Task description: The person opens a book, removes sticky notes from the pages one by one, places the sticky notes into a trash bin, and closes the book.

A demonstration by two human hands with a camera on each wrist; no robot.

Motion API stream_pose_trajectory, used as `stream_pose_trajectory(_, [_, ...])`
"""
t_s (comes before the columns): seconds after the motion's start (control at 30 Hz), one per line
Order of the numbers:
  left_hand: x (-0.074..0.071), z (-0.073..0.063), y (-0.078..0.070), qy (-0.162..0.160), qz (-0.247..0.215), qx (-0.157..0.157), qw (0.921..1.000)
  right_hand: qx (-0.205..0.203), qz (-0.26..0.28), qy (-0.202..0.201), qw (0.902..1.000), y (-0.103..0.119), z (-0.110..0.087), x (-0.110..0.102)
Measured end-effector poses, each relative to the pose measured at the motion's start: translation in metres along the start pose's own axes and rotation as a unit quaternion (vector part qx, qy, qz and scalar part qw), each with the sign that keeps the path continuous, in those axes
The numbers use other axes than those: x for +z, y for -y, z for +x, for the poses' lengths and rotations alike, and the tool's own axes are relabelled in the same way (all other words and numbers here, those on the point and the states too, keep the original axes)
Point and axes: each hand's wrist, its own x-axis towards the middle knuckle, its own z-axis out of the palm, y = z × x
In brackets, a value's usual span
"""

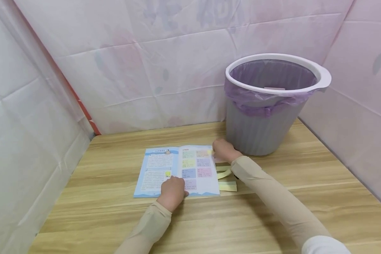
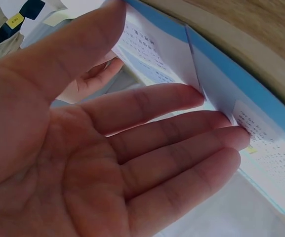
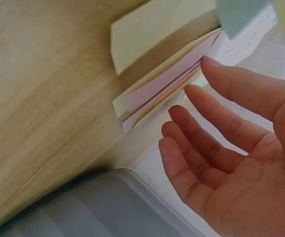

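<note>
An open booklet point(image 1: 174, 162) with blue borders and colored text boxes lies on the table. My left hand point(image 1: 172, 190) is over its lower middle; in the left wrist view the hand's straight fingers reach to the pages near the fold. A small yellow sticky note point(image 1: 168, 174) is on the left page. At the upper right edge of the booklet is my right hand point(image 1: 224, 150), beside another yellow sticky note point(image 1: 210, 152). Close to pink and cream paper strips point(image 3: 169, 74), the right thumb and forefinger tips stand apart in the right wrist view.
A grey trash bin point(image 1: 257, 123) with a white rim and purple liner stands at the back right, close to my right hand. Pale yellow paper strips point(image 1: 228, 186) lie right of the booklet, partly under the right forearm. Patterned sheets point(image 1: 177, 63) enclose the table.
</note>
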Motion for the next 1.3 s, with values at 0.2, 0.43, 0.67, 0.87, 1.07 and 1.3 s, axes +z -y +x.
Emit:
stream_pose_trajectory(0.2, [0.0,0.0,0.0,-0.002,0.005,0.003,1.0,0.009,0.006,0.005,0.9999,-0.002,-0.001,0.002])
stream_pose_trajectory(0.43, [0.003,0.001,0.0,-0.002,0.002,0.007,1.0,0.006,0.03,0.001,0.9995,-0.007,0.001,0.006])
stream_pose_trajectory(0.67, [0.003,0.002,0.001,0.002,-0.003,0.007,1.0,-0.011,0.05,-0.017,0.9985,-0.013,0.0,0.007])
stream_pose_trajectory(0.87, [0.003,0.003,0.001,0.001,-0.005,0.005,1.0,-0.04,0.063,-0.056,0.9957,-0.015,-0.003,0.009])
stream_pose_trajectory(1.07, [0.003,0.003,0.001,0.008,-0.003,0.004,1.0,-0.063,0.066,-0.098,0.9909,-0.017,-0.007,0.009])
stream_pose_trajectory(1.3, [0.003,0.002,0.001,0.003,-0.001,0.006,1.0,-0.081,0.077,-0.112,0.9874,-0.019,-0.012,0.009])
